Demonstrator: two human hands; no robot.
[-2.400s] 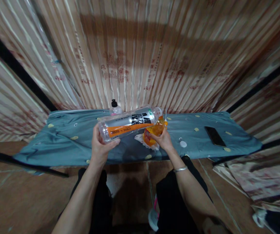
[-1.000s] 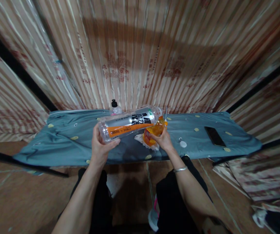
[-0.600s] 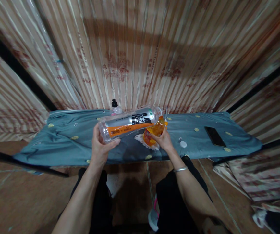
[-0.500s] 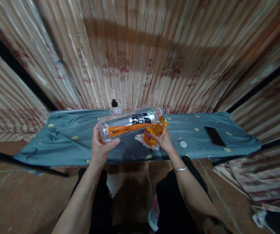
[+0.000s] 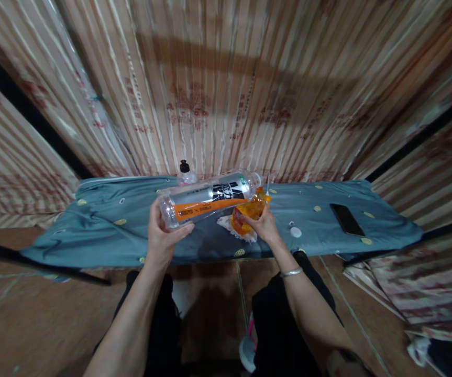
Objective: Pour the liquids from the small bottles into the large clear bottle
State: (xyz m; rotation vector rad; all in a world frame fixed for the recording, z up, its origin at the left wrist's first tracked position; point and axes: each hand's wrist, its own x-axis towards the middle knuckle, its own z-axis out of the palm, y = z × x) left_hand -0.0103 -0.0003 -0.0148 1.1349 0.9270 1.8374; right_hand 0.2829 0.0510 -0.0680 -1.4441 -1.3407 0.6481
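My left hand is wrapped round the base of a clear plastic bottle with a silver and orange label. The bottle is tilted on its side, its neck towards the right. My right hand grips an orange see-through bottle, tilted, with its upper part close to the clear bottle's neck. Whether the two mouths touch I cannot make out. Under the orange bottle lies a crumpled white tissue or cloth. A thin white stick-like piece rises beside the orange bottle.
A bottle with a black cap stands behind the clear bottle. On the blue-green cloth surface lie a round white cap and a black phone. Striped curtains hang behind; dark poles frame both sides.
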